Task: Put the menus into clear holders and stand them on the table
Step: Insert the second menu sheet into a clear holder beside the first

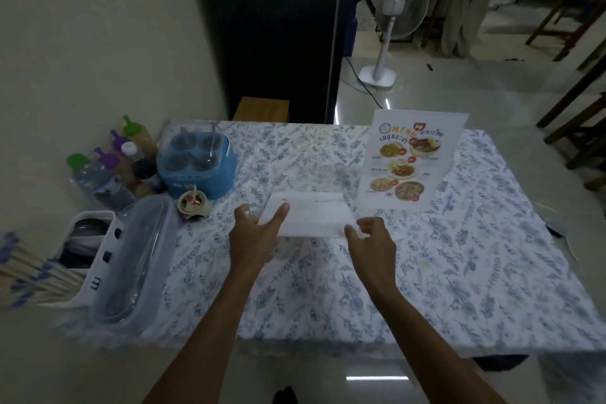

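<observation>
One colourful food menu in a clear holder (411, 159) stands upright at the back right of the table (459, 272). In the middle lies a second menu (314, 216), white side up, partly slid into a clear holder (311, 179) lying flat. My left hand (255, 233) rests on the sheet's left corner, index finger stretched over it. My right hand (370, 236) pinches the sheet's near right corner.
A blue condiment caddy (200, 164), several bottles (108, 167), a small pot (193, 205), a clear lidded box (134, 259) and a white cutlery basket (88, 252) crowd the table's left side. A fan (390, 29) and a wooden stool (262, 108) stand beyond.
</observation>
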The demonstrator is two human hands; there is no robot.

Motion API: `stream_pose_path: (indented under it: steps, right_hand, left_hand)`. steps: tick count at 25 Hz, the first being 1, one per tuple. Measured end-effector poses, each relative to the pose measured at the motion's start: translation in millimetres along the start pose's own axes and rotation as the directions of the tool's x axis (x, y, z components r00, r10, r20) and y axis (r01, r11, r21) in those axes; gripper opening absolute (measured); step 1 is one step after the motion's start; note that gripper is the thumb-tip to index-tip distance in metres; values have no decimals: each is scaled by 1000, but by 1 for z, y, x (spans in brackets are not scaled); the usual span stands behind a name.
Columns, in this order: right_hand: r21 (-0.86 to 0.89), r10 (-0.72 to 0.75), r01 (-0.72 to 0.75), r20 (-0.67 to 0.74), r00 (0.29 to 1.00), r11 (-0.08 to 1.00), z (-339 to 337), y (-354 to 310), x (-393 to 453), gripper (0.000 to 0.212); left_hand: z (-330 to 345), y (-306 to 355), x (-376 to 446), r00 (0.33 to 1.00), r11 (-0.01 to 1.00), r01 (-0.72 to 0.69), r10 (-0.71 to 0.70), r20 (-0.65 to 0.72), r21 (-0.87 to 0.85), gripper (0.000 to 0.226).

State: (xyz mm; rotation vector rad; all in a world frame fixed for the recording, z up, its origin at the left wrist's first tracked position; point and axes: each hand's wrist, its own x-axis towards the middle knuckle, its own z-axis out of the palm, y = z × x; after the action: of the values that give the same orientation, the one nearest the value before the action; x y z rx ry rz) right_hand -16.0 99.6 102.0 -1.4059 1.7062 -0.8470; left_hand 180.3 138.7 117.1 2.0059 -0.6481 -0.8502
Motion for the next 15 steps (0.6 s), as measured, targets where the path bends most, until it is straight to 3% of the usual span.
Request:
stream_pose_path:
  steps: [7,9,13,15]
  right_hand:
    - [119,-170,170,-8,985,978,-45,-33,2,26]
    - [48,-222,223,-26,975,974,-50,-39,13,17]
    - [-165,-304,294,-41,952,942,-49,-50,52,16]
    - [-218,-337,322,-31,941,921,-44,-54,75,16]
  left_hand:
    - [-11,31,-34,982,984,-173,170,-87,-33,101]
    - [-15,37,-30,962,965,-258,260,-82,42,87]
    - [-18,49,7,901,899,-404,422,-94,168,33]
    - [-18,58,33,880,871,-441,467,-86,217,32]
